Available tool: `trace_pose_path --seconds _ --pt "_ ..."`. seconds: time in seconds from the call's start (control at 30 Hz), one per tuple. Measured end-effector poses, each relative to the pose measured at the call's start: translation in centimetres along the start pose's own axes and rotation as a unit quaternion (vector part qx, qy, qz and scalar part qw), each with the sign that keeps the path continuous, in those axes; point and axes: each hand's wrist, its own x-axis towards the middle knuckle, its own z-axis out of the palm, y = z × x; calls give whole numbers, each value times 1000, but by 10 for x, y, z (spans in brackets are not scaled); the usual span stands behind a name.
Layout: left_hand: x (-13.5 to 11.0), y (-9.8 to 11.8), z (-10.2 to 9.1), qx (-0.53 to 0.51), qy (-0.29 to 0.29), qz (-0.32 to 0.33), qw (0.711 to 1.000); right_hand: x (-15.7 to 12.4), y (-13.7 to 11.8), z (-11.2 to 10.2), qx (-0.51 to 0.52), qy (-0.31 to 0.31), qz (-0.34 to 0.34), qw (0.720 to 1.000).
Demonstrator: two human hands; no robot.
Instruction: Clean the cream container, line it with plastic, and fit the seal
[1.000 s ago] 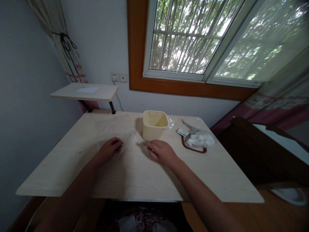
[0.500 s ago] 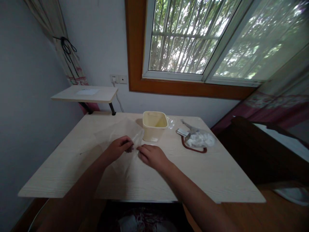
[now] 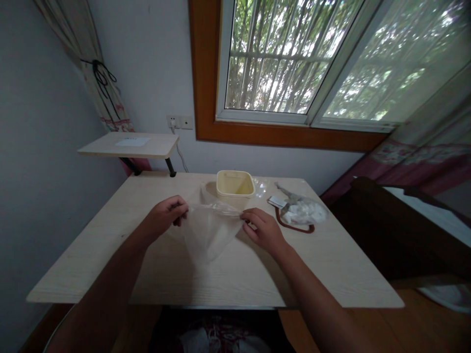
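Note:
A thin, see-through plastic bag (image 3: 210, 235) is stretched between my two hands above the table. My left hand (image 3: 167, 215) pinches its left top edge, fingers closed. The right top edge is pinched by my right hand (image 3: 263, 228), between thumb and fingers. The bag hangs down in a rough triangle toward the tabletop. Just behind it stands a cream plastic bin (image 3: 235, 185), upright, its lower part partly covered by the bag.
To the right, a clear bag of white stuff (image 3: 302, 212) lies over a brown-red loop (image 3: 294, 226). A small white packet (image 3: 276, 201) lies beside it. Crumpled clear plastic (image 3: 260, 187) is by the bin. A raised shelf (image 3: 162, 147) stands at the table's (image 3: 324, 279) back left.
My hands have moved apart, the left one left and up, the right one to the right. The plastic bag is now pulled taut along its top between them.

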Motion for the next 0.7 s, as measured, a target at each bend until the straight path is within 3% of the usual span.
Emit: trace_pose_path --seconds 0.17,0.37,0.47,0.6,0.7 --pt "0 9 -5 -19 36 11 999 3 4 -20 26 42 3 999" --pt "2 17 10 -181 17 23 983 17 -6 -30 35 110 23 993" --pt "5 12 15 -246 37 40 968 23 -10 -31 38 142 56 988" --pt "11 -10 19 -180 69 23 981 28 -13 -30 46 187 121 974" --pt "12 -31 24 -85 2 41 996 28 -15 -23 61 202 163 964"
